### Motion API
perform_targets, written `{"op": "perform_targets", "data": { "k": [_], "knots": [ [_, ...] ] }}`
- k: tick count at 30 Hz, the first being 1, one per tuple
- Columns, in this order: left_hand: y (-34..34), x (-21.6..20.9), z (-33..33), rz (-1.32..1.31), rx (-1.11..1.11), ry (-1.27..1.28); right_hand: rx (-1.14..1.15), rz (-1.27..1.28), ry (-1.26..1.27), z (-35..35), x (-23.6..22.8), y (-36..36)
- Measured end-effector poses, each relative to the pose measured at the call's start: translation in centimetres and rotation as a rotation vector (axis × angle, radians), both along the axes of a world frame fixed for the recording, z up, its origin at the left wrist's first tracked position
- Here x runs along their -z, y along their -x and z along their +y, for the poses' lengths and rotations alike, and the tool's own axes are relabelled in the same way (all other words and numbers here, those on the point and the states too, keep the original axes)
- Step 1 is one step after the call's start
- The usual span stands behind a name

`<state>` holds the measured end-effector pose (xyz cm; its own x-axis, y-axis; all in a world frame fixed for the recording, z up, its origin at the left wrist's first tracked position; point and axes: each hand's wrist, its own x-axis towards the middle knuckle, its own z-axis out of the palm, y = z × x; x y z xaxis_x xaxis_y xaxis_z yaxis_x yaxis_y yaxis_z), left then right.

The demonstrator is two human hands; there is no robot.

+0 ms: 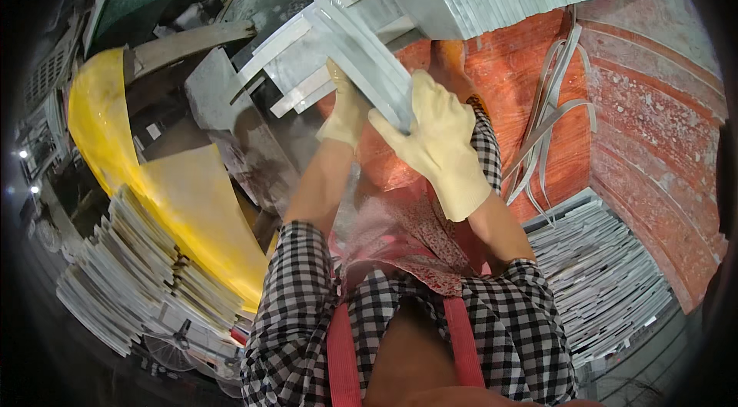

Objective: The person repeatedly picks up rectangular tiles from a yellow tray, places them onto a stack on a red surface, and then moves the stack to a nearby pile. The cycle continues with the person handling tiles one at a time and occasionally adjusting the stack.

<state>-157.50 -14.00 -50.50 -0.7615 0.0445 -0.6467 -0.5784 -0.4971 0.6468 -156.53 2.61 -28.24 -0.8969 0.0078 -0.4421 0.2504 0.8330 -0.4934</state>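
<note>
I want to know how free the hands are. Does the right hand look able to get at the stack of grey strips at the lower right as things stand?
Probably not at once: the right hand is gripping the bundle of grey strips together with the left hand. The stack itself lies uncovered beside the right elbow.

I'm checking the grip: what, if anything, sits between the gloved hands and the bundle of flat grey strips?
Nothing visible. The right hand clasps the near end of the bundle of grey strips directly, and the left hand touches it from beneath. Only the cream gloves separate skin from metal.
</note>
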Motion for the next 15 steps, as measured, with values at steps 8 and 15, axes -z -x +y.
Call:
{"op": "perform_targets", "data": {
  "k": [8,15],
  "knots": [
    [9.7,3.2,4.1,-0.008,0.137,0.172,0.023,0.309,-0.044,1.4,4.5,5.8],
    [12.2,4.0,3.3,-0.009,0.234,0.297,-0.006,0.318,-0.048,2.0,7.1,7.4]
  ]
}}
